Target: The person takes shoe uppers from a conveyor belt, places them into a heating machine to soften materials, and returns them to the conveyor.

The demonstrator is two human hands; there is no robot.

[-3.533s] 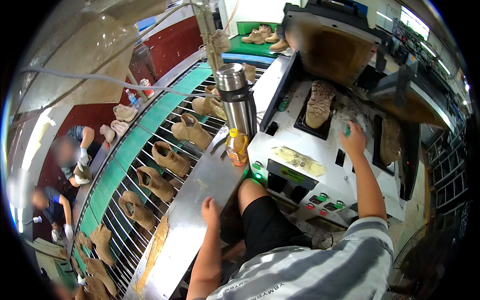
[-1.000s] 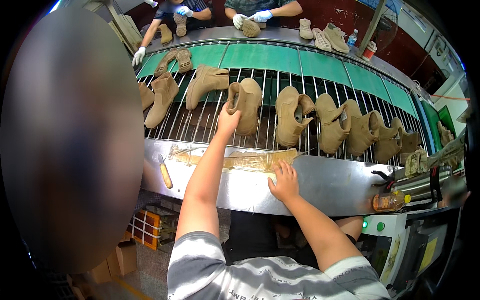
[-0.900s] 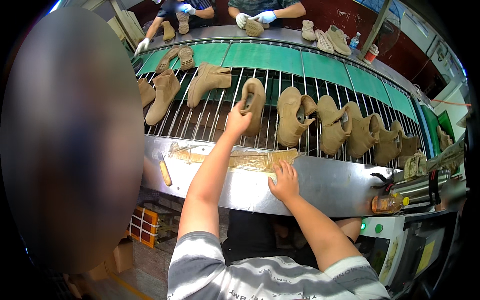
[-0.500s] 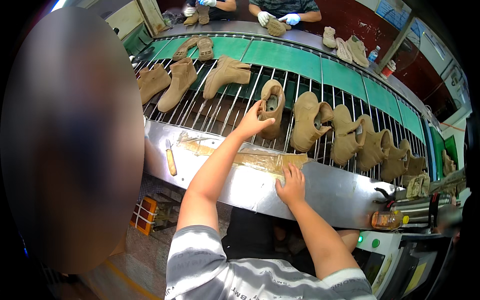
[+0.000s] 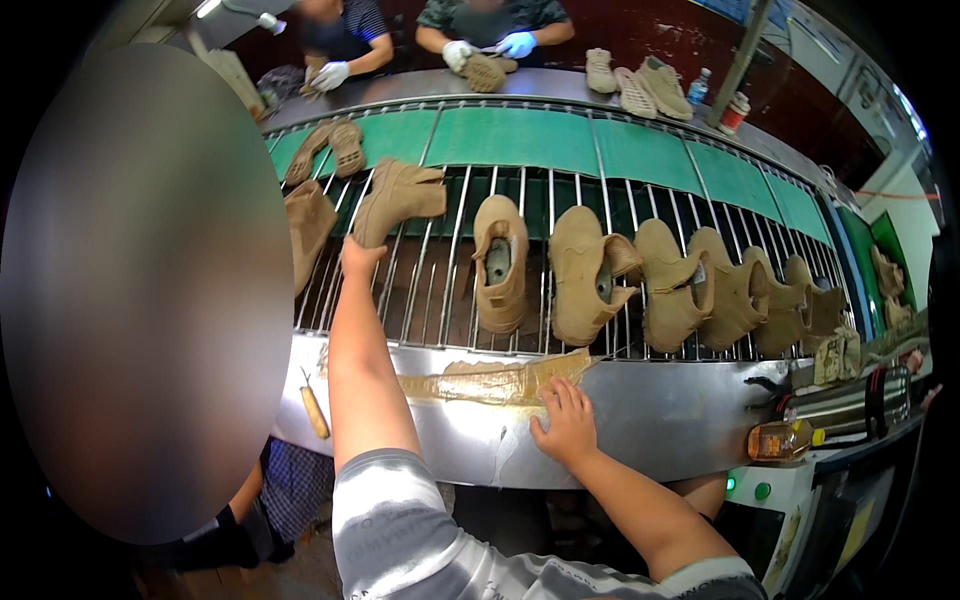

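Note:
My left hand (image 5: 361, 257) reaches over the rack to a tan ankle boot (image 5: 400, 198) lying on its side. The hand is closed about the boot's toe end, thumb on the near side; the other fingers are largely hidden. My right hand (image 5: 568, 418) is open, its fingers resting on a strip of taped brown cardboard (image 5: 470, 382) along the metal ledge. Between the hands, on the rack, a tan shoe (image 5: 502, 275) stands with its opening facing up. Right of it another tan boot (image 5: 580, 275) lies tilted, followed by several more.
The metal rod rack (image 5: 425, 285) runs across, with a green belt (image 5: 520, 135) behind it. A wooden-handled knife (image 5: 314, 408) lies on the metal ledge (image 5: 680, 410). At right are a drink bottle (image 5: 783, 440) and a steel flask (image 5: 845, 405). Two people work across the line. A blurred area covers the left.
My left hand has let go of the upright shoe and moved left to the side-lying boot. The view has shifted too. My right hand stays on the cardboard strip.

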